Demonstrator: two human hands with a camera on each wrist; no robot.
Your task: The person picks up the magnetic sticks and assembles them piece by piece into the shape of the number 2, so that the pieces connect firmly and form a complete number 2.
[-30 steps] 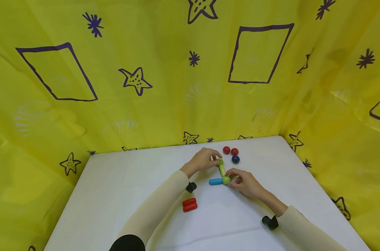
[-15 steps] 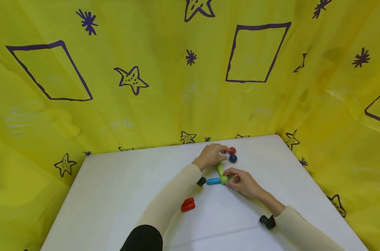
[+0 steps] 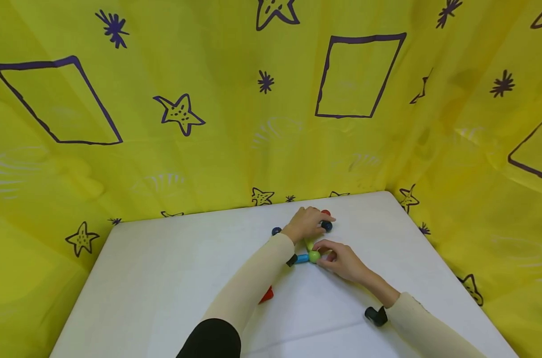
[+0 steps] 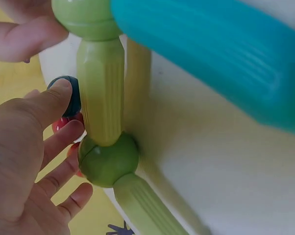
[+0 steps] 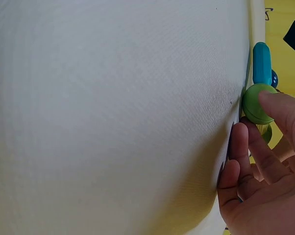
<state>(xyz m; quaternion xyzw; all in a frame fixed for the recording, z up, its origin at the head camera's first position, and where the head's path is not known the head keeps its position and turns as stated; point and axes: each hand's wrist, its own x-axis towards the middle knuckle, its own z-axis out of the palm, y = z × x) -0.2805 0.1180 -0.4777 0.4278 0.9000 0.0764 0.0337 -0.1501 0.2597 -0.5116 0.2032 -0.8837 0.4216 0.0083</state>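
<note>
The white bench carries it all, and near its far edge the left grip has its fingers loosely spread, while the right grip pinches the joined piece at its corner. That piece lies just in front of the left grip; it looks light and rigid, likely smooth plastic. Its blue rod would make a sure handle, and the grooves on the next green rod should resist slipping. The joints look like the weak spots, so steady a corner ball, as at the pinched green ball, rather than lift by a rod end. The loose dark blue ball, beside the left thumb, contact unclear, could roll or skid; a pinch across its middle seems best.
</note>
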